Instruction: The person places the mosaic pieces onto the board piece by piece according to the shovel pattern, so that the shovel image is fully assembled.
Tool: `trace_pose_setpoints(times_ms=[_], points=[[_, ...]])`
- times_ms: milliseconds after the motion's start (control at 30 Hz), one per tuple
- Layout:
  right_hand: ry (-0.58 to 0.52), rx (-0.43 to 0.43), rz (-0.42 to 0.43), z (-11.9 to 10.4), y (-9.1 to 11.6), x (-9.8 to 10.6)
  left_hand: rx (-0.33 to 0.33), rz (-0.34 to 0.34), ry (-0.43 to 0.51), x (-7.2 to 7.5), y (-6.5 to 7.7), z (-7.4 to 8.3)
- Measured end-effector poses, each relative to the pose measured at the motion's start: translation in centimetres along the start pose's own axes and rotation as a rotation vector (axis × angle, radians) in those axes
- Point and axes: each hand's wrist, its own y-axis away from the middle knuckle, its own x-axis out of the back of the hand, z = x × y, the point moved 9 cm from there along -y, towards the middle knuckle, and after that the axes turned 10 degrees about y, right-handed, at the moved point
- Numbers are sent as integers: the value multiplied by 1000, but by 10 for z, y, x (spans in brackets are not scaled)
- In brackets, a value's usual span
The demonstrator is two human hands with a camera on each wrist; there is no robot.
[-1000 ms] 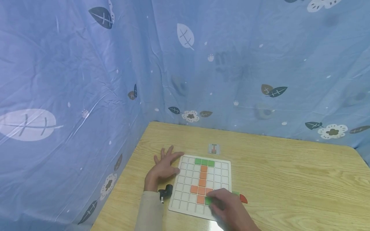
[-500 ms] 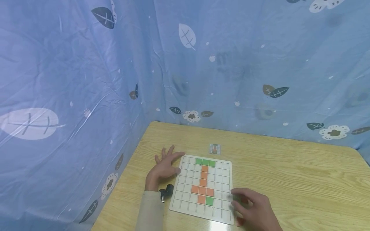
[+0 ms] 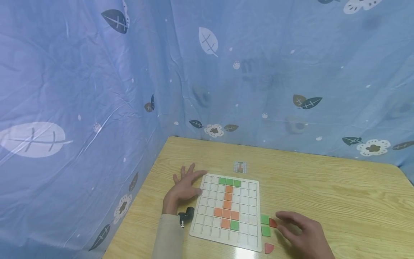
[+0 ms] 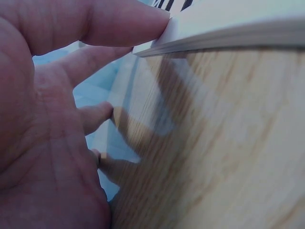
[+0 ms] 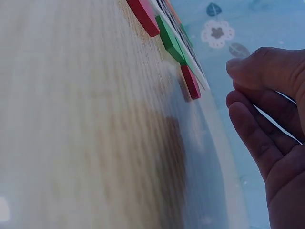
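Note:
A white grid board (image 3: 207, 219) lies on the table with green and orange square tiles in it. Three green tiles (image 3: 229, 182) run along its far row, above a cross of orange tiles (image 3: 227, 205); one more green tile (image 3: 234, 225) sits at its lower right. My left hand (image 3: 183, 187) rests at the board's left edge, fingers spread, the thumb (image 4: 133, 21) against the board's side. My right hand (image 3: 304, 230) hovers right of the board with loosely bent fingers and nothing visible between them. Closest to its fingertips lies a red quarter-round piece (image 3: 273, 223).
Two loose green tiles (image 3: 265, 225) and a second red quarter-round piece (image 3: 268, 248) lie along the board's right side. Behind the board is a small pattern card (image 3: 240, 167). A black object (image 3: 186, 215) lies beside the left wrist. Blue patterned cloth (image 3: 258, 90) hangs behind the table.
My right hand has let go of a green tile on the board and moved right, off the board. The loose pieces beside the board are uncovered. My left hand stays in place.

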Motion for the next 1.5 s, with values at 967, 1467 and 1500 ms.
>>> trace_pose_setpoints(times_ms=[967,1467,1500], points=[[109,40,-90,5,1,-11,-7,8,21,-1,0,0],[71,107,-55,4,6,-1,-9,8,23,0,0,0],[51,131,-61,3,6,-2,-9,8,24,0,0,0]])
